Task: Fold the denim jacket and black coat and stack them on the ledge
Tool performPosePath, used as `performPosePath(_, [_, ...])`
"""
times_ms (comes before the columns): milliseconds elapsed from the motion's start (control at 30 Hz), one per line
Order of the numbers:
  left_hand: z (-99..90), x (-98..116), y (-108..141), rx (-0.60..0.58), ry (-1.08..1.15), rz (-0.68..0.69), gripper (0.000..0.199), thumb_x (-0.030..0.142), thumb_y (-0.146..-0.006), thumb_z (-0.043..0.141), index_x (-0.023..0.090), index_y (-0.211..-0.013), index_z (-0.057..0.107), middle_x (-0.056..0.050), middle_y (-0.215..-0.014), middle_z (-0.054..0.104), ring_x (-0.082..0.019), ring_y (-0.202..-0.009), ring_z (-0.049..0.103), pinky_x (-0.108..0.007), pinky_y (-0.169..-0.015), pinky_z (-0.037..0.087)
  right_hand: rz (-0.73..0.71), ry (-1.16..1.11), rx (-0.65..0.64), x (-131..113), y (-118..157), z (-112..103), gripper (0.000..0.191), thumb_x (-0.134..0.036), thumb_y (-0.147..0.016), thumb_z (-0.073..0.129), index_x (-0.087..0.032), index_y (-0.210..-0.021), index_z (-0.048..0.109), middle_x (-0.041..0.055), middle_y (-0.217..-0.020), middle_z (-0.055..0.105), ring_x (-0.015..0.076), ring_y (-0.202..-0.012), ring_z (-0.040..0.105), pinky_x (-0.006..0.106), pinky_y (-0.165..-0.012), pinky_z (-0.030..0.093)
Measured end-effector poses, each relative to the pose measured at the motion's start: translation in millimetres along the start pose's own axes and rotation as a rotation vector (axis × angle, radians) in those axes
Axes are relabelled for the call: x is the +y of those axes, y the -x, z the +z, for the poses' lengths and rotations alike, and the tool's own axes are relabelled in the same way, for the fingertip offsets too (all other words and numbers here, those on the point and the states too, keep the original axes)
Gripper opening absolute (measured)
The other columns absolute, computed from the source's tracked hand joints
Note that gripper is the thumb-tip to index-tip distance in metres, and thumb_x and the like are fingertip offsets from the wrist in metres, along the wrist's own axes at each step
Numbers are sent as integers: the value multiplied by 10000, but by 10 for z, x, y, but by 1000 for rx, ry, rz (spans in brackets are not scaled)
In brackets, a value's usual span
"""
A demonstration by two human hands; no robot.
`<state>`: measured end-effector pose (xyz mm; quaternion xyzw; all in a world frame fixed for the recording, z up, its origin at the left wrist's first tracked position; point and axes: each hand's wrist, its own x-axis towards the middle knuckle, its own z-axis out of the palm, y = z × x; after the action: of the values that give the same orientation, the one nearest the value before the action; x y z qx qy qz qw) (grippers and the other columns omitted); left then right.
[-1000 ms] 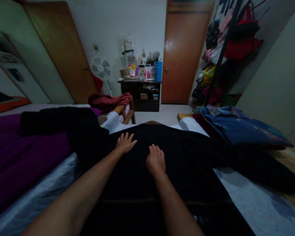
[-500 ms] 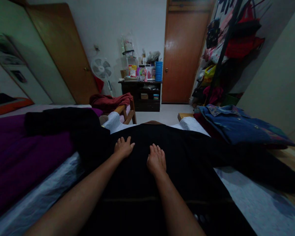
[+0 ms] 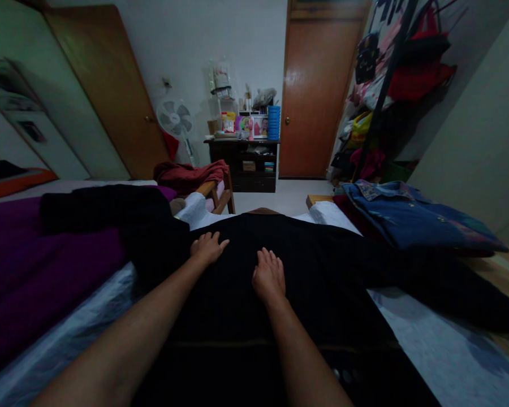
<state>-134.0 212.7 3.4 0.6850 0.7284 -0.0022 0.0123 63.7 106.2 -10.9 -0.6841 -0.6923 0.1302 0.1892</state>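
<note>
A black long-sleeved jacket (image 3: 314, 282) lies spread out in front of me, its brown-edged collar pointing away and its sleeves stretched to both sides. My left hand (image 3: 207, 247) rests on its upper left part with fingers apart. Flat on the middle of the upper part is my right hand (image 3: 270, 276), fingers stretched forward and fairly close together. Neither hand grips anything. Several small pale round spots, perhaps buttons, show near the lower edge beside my right forearm.
Under the jacket is a pale patterned cover (image 3: 445, 333). Purple cloth (image 3: 46, 271) lies to the left, beneath one sleeve. A folded denim jacket (image 3: 419, 215) rests at the right on dark red cloth. Beyond stand a fan (image 3: 175, 117), a dark cabinet (image 3: 254, 183) and a door (image 3: 318, 96).
My left hand has slid a little to the left and slightly away from me across the jacket. My right hand has hardly moved.
</note>
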Motion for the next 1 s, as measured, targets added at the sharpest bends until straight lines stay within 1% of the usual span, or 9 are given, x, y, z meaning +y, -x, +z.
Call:
performPosePath(133, [-115, 158, -109, 33, -50, -108, 593, 566, -890, 320, 144, -1201, 596, -206, -1276, 554, -371, -1169, 511, -491, -927, 403, -7, 9, 27, 6, 6, 21, 524, -197, -888, 348, -194, -1407, 425, 35, -1505, 360, 213, -1395, 258, 381, -1131, 128])
performPosePath(200, [-93, 234, -175, 98, -45, -27, 529, 483, -911, 330, 157, -1266, 548, -177, -1395, 467, -342, -1264, 436, -465, -984, 372, -14, 12, 38, 7, 11, 22, 525, -196, -883, 355, -185, -1403, 431, 42, -1499, 369, 215, -1392, 266, 378, -1129, 131])
performPosePath(267, [-27, 276, -230, 89, -7, 59, 540, 455, -930, 300, 168, -1357, 462, -146, -1487, 365, -308, -1347, 343, -442, -1044, 325, -24, 6, 44, 9, 14, 18, 524, -198, -880, 364, -174, -1399, 434, 47, -1496, 375, 219, -1389, 272, 377, -1128, 137])
performPosePath(367, [90, 268, -276, 3, 48, 31, 636, 547, -925, 247, 189, -1438, 358, -142, -1525, 300, -341, -1385, 274, -486, -1076, 273, -27, -3, 41, 14, 12, 16, 520, -203, -883, 371, -178, -1398, 436, 44, -1496, 374, 217, -1388, 272, 378, -1126, 141])
performPosePath(533, [168, 194, -268, 33, 80, 15, 667, 598, -909, 237, 218, -1448, 345, -122, -1538, 281, -350, -1405, 225, -489, -1098, 226, -20, 2, 39, 22, 4, 30, 505, -217, -904, 348, -191, -1402, 431, 36, -1499, 369, 210, -1393, 263, 380, -1127, 132])
performPosePath(700, [97, 249, -63, 92, 20, 36, 565, 481, -932, 276, 181, -1386, 429, -150, -1466, 398, -312, -1353, 338, -438, -1061, 291, -16, -8, 24, 18, -2, 20, 519, -216, -891, 367, -194, -1407, 424, 35, -1505, 359, 212, -1398, 252, 378, -1129, 125])
performPosePath(800, [28, 336, 159, 113, -47, -12, 516, 435, -908, 361, 167, -1331, 488, -198, -1382, 472, -347, -1290, 409, -448, -1006, 333, -9, -18, 10, 12, -4, 5, 526, -217, -882, 381, -187, -1406, 425, 37, -1507, 354, 214, -1399, 248, 381, -1132, 119])
performPosePath(900, [-33, 371, 349, 109, -99, -84, 534, 453, -874, 437, 172, -1325, 492, -238, -1380, 456, -408, -1263, 419, -488, -970, 341, -8, -23, 2, 11, -1, -7, 523, -221, -887, 378, -180, -1407, 423, 42, -1510, 347, 212, -1400, 245, 380, -1131, 118])
performPosePath(1000, [-52, 304, 441, 31, -92, -135, 593, 542, -870, 407, 191, -1343, 473, -255, -1343, 486, -423, -1181, 492, -489, -890, 399, -9, -24, -4, 14, 1, -11, 524, -208, -892, 365, -178, -1413, 414, 45, -1511, 345, 205, -1402, 239, 377, -1131, 111])
